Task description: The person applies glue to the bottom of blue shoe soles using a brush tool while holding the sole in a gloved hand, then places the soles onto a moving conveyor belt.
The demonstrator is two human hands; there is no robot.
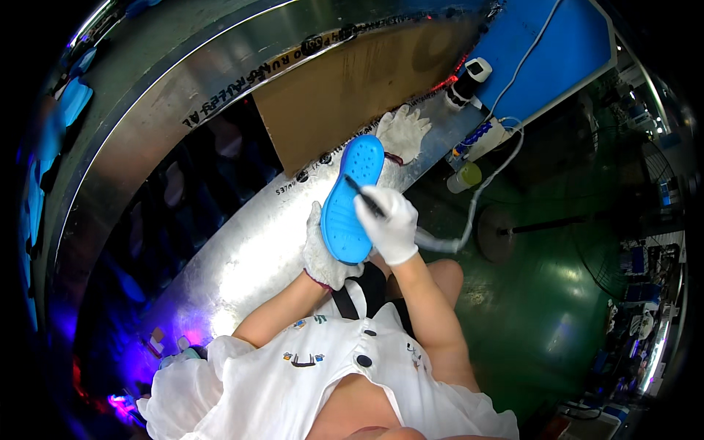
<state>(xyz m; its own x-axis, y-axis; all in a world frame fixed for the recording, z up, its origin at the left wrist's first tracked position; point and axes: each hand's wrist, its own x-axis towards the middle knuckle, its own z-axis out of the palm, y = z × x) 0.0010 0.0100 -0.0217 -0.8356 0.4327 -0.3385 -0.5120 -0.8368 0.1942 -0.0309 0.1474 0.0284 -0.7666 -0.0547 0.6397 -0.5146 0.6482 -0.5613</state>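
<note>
A blue shoe sole (346,220) is tilted up in front of me, its far end dotted with small holes and its near end ribbed. My left hand (320,253), in a knitted whitish glove with a dark red cuff, grips the near end from the left and below. In a smooth white glove, my right hand (394,226) is closed around a slim black brush-like tool (372,204). Its tip is over the middle of the sole; whether it touches cannot be told.
Beneath my hands lies a shiny metal bench (249,242). An empty whitish glove (405,133) rests beyond the sole, near a brown cardboard sheet (352,92). A black-and-white device (469,82), a jar with a yellow-green lid (465,177) and a grey hose (478,202) are at right.
</note>
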